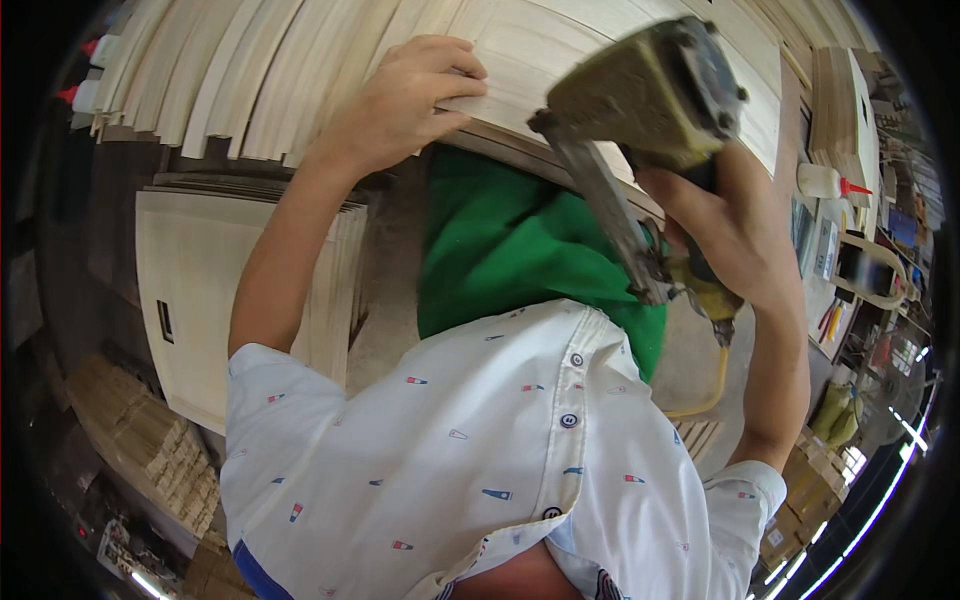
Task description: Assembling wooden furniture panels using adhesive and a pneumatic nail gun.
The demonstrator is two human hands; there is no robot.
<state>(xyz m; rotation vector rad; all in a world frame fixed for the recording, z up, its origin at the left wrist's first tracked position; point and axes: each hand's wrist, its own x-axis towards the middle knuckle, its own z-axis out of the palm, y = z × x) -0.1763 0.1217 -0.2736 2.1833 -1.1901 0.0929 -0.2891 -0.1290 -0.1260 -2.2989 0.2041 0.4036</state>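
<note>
My left hand (405,95) rests with its fingers curled over the near edge of a pale wooden panel (560,40) on the bench at the top. My right hand (735,225) grips the handle of a worn yellow-green pneumatic nail gun (645,95), raised over the same panel, its long metal magazine (605,215) slanting down toward my body. A yellow air hose (712,385) drops from the gun's handle. My white patterned shirt and green trousers fill the middle of the view.
Long pale wood strips (215,75) lie fanned at the upper left. A stack of flat panels (215,290) stands at the left, small wood pieces (165,455) below it. A white glue bottle with a red tip (830,182) and cluttered shelves sit at the right.
</note>
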